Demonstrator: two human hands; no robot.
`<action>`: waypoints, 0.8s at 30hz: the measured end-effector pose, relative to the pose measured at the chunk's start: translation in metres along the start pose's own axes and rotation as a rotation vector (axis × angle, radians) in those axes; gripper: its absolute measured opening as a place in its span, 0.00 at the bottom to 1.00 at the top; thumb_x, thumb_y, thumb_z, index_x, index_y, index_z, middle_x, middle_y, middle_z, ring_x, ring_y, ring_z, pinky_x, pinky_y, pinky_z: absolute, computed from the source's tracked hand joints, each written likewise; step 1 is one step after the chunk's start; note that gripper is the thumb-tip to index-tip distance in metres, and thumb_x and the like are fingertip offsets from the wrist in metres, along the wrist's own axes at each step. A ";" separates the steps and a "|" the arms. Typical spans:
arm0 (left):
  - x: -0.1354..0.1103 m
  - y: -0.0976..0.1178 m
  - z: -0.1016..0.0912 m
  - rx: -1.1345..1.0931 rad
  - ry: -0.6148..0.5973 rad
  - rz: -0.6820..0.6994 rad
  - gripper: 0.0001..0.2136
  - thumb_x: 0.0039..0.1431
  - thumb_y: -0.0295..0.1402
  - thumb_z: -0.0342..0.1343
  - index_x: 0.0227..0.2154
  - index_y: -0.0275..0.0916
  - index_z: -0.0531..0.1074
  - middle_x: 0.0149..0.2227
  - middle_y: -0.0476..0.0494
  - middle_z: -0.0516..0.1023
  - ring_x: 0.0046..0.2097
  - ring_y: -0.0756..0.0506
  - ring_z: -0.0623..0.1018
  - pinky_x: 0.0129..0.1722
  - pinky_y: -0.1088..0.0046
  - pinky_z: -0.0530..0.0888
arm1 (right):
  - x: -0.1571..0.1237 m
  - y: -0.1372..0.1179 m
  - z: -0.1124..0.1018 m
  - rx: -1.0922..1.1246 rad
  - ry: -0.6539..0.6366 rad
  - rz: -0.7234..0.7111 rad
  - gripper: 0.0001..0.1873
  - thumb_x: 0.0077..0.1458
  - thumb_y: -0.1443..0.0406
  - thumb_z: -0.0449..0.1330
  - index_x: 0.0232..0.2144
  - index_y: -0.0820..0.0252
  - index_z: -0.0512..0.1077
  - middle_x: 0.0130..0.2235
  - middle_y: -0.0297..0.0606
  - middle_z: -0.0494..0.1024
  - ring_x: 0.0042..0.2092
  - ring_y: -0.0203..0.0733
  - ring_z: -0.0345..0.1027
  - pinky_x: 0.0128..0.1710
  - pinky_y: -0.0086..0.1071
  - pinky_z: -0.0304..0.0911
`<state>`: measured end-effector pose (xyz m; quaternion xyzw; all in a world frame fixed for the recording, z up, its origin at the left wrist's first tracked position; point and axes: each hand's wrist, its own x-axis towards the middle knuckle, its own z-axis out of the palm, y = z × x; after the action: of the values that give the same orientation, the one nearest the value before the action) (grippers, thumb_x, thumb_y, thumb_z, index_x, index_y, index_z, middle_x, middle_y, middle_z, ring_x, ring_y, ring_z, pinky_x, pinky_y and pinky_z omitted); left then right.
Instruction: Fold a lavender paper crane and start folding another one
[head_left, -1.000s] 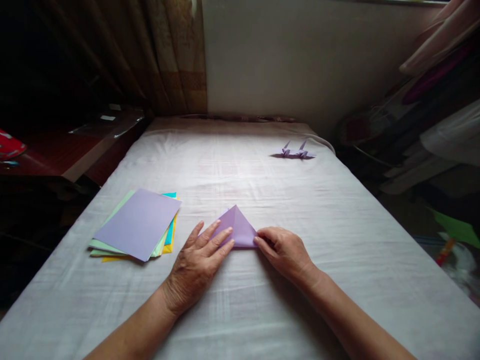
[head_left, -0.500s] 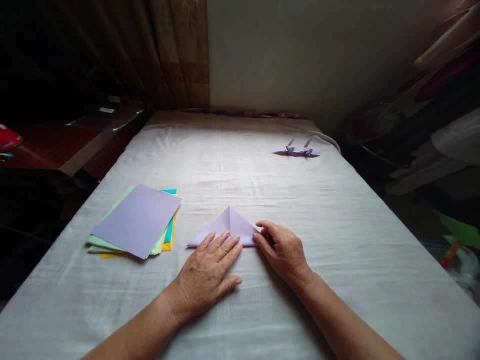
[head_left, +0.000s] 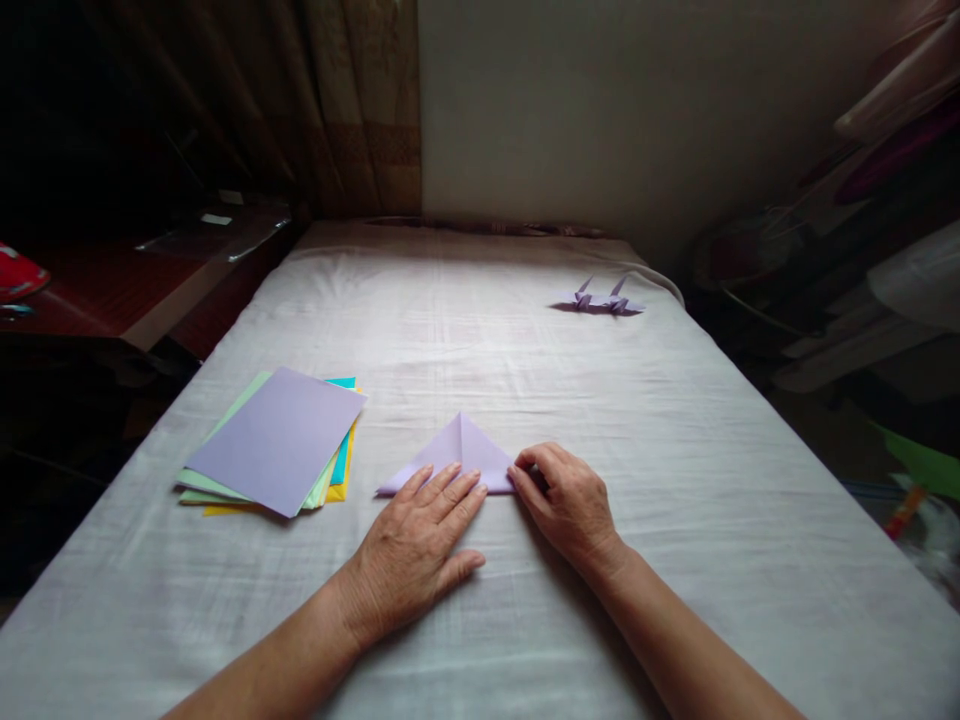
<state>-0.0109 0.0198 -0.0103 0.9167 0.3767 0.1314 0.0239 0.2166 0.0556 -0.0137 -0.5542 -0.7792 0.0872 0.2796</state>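
A lilac sheet folded into a triangle [head_left: 459, 455] lies flat on the white cloth-covered table [head_left: 570, 400], its long edge toward me. My left hand [head_left: 414, 545] rests flat, fingers stretched out, with the fingertips on the triangle's near edge. My right hand [head_left: 568, 502] has curled fingers pinching the triangle's right corner.
A stack of coloured paper [head_left: 276, 445] with a lilac sheet on top lies left of the triangle. A small folded lilac paper figure [head_left: 600, 300] sits at the far right of the table. A dark wooden side table [head_left: 112, 290] stands left; clutter fills the floor right.
My left hand slid back toward me, uncovering the triangle's left half, and its fingertips now sit on the near edge. My right hand stays at the right corner.
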 end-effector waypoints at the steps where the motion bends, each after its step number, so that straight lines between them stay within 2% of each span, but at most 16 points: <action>1: 0.000 0.000 0.000 -0.004 0.002 -0.002 0.25 0.68 0.45 0.46 0.63 0.38 0.60 0.64 0.41 0.65 0.65 0.41 0.64 0.65 0.58 0.56 | 0.000 0.000 0.000 0.004 -0.001 0.001 0.09 0.61 0.62 0.55 0.29 0.56 0.69 0.30 0.35 0.75 0.32 0.39 0.68 0.35 0.31 0.60; 7: 0.000 0.001 -0.001 -0.029 0.005 -0.014 0.25 0.68 0.46 0.47 0.63 0.39 0.60 0.63 0.41 0.66 0.64 0.41 0.65 0.63 0.58 0.58 | 0.000 -0.001 -0.002 0.003 -0.005 -0.006 0.09 0.62 0.63 0.55 0.29 0.56 0.70 0.30 0.34 0.74 0.32 0.39 0.68 0.35 0.31 0.59; 19: 0.000 0.001 -0.002 0.019 0.002 -0.001 0.26 0.67 0.45 0.48 0.62 0.37 0.60 0.64 0.42 0.65 0.64 0.41 0.64 0.64 0.59 0.56 | 0.000 -0.001 -0.001 0.018 -0.010 -0.026 0.10 0.63 0.63 0.53 0.31 0.57 0.72 0.32 0.36 0.76 0.34 0.39 0.70 0.37 0.31 0.60; 24: 0.001 0.001 -0.003 0.022 -0.047 -0.023 0.25 0.68 0.45 0.47 0.63 0.39 0.59 0.64 0.43 0.65 0.65 0.41 0.63 0.65 0.59 0.55 | 0.000 0.000 -0.001 0.013 -0.010 -0.033 0.11 0.63 0.62 0.53 0.31 0.57 0.73 0.33 0.36 0.76 0.35 0.39 0.70 0.38 0.30 0.60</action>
<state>-0.0103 0.0193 -0.0072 0.9152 0.3882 0.1056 0.0239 0.2166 0.0554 -0.0130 -0.5387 -0.7891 0.0903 0.2810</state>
